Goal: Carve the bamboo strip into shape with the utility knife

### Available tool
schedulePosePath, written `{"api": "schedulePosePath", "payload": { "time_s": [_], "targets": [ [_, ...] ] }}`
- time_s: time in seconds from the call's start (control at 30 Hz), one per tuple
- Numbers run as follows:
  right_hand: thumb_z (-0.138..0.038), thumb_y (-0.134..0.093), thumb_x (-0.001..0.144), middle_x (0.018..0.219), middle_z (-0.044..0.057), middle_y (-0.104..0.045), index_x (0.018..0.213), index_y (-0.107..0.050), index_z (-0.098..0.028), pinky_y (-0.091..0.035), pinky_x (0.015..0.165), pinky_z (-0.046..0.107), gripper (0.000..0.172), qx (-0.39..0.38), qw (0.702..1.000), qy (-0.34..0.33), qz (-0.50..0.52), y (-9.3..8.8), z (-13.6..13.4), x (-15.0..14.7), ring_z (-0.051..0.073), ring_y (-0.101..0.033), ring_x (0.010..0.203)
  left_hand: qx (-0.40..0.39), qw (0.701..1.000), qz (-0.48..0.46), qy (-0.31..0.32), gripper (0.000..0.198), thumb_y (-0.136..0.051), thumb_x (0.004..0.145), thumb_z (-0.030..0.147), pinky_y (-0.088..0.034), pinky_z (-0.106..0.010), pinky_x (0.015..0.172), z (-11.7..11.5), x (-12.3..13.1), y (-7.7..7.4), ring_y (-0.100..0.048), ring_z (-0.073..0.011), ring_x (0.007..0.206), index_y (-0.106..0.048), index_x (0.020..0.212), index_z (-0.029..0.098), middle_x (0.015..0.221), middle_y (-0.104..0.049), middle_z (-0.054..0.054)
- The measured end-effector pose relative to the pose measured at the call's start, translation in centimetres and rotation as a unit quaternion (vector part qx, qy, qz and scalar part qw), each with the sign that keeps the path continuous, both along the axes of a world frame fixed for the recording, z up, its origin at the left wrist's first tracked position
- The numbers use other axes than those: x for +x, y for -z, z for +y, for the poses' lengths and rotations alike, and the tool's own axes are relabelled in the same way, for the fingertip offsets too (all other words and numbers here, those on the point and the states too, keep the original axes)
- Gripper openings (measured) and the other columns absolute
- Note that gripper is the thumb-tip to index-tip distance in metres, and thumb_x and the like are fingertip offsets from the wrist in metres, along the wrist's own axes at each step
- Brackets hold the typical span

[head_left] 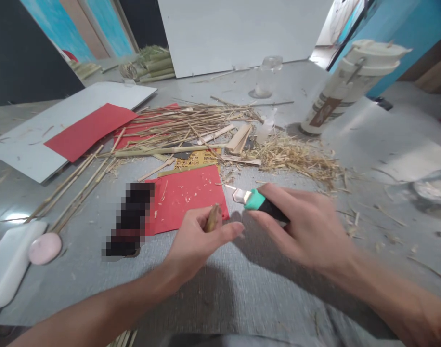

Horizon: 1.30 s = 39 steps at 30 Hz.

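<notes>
My left hand (202,231) is closed around a short piece of plant stalk (212,219), whose rounded end pokes up between thumb and fingers. To its right, my right hand (307,226) grips a green and black utility knife (258,201). The knife's blade points left, above the table and apart from the stalk. Beneath and beyond my left hand lies a red sheet (188,197) with pale shavings scattered on it. A yellow sandpaper sheet (199,160) sits just behind the red sheet.
Long dry stalks (191,118) lie heaped behind, beside a pile of straw (296,156). A tall white canister (350,86) stands at the right. At the left are a white board (94,99), a pixelated dark item (132,219) and a round pink object (45,248).
</notes>
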State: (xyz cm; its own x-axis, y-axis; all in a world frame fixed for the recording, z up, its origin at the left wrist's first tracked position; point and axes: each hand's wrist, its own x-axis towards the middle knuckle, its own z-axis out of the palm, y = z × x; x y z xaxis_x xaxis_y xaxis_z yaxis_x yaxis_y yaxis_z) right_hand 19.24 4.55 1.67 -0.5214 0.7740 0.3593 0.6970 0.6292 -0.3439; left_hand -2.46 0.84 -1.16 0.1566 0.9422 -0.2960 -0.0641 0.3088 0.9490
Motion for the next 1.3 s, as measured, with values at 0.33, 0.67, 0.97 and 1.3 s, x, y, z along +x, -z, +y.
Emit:
{"api": "schedulePosePath", "payload": {
  "time_s": [0.33, 0.67, 0.97, 1.3],
  "targets": [
    [-0.049, -0.047, 0.111, 0.073, -0.001, -0.061, 0.093, -0.056, -0.023, -0.022, 0.059, 0.031, 0.033, -0.054, 0.992, -0.105, -0.038, 0.1, 0.0, 0.1, 0.016, -0.053, 0.061, 0.007, 0.999, 0.022, 0.031, 0.050, -0.094, 0.073, 0.047, -0.020, -0.025, 0.052, 0.3, -0.5, -0.8, -0.028, -0.0090, 0.059, -0.052, 0.071, 0.020, 0.062, -0.036, 0.008],
    [-0.044, -0.047, 0.113, 0.072, 0.000, -0.063, 0.090, -0.057, -0.022, -0.028, 0.059, 0.032, 0.033, 0.069, 0.995, -0.040, -0.053, 0.5, -1.2, -0.6, 0.017, -0.059, 0.061, 0.046, 0.999, 0.018, -0.019, 0.044, -0.086, 0.086, 0.054, -0.021, -0.026, 0.051, -0.2, -0.2, -0.3, -0.024, -0.0084, 0.053, -0.063, 0.074, 0.018, 0.056, -0.032, 0.009],
    [-0.047, -0.048, 0.113, 0.067, -0.004, -0.060, 0.095, -0.058, -0.022, -0.029, 0.054, 0.030, 0.033, 0.052, 0.998, 0.038, -0.005, 0.6, -1.5, -1.0, 0.014, -0.057, 0.054, 0.047, 0.997, 0.028, -0.060, 0.063, -0.084, 0.083, 0.046, -0.017, -0.026, 0.048, -0.7, 0.3, -0.6, -0.020, -0.0067, 0.051, -0.031, 0.058, 0.023, 0.055, -0.023, 0.010],
    [-0.045, -0.045, 0.113, 0.070, -0.001, -0.059, 0.093, -0.061, -0.020, -0.032, 0.058, 0.032, 0.036, 0.037, 0.992, -0.123, 0.017, 0.1, -0.5, -0.5, 0.015, -0.052, 0.061, 0.097, 0.995, 0.037, 0.000, 0.066, -0.095, 0.070, 0.052, -0.017, -0.023, 0.047, -0.3, -0.4, -1.1, -0.021, -0.0066, 0.052, -0.038, 0.057, 0.021, 0.054, -0.028, 0.009]
  ]
}}
